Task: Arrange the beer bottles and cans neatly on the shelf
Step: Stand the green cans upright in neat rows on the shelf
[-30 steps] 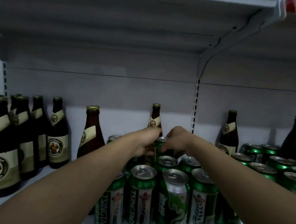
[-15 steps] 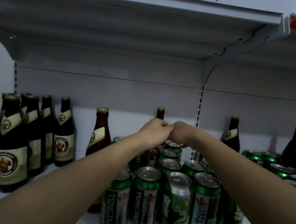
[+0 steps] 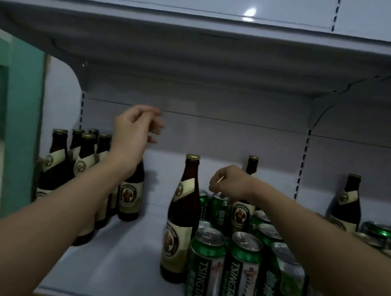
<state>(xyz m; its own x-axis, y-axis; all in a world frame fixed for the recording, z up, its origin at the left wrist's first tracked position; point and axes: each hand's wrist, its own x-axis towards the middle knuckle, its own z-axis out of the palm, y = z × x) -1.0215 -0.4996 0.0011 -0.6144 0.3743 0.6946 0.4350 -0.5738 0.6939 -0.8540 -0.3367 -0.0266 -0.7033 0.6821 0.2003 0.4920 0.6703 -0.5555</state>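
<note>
- Head view, shelf (image 3: 132, 249): white metal board, with another white shelf overhead
- Left hand (image 3: 135, 127): raised in the air above the left bottle group, fingers loosely curled, holding nothing, touching nothing
- Right hand (image 3: 230, 183): lower, over the far cans and in front of a far bottle (image 3: 250, 177); fingers curled downward; whether they pinch anything cannot be told
- Left bottle group (image 3: 78, 160): dark brown bottles with cream labels and gold caps, upright, packed close at the far left of the shelf, partly hidden by the left forearm
- Single bottle (image 3: 181, 218): same kind, upright, near the middle, just beside the left edge of the can cluster
- Green cans (image 3: 223, 270): TSINGTAO lettering on the two nearest, silver tops, upright, packed in rows running from near to far, right of the single bottle
- Right bottle (image 3: 348, 203): upright, far right, behind more green cans (image 3: 382, 233)
- Bare shelf surface lies between the left bottle group and the single bottle
</note>
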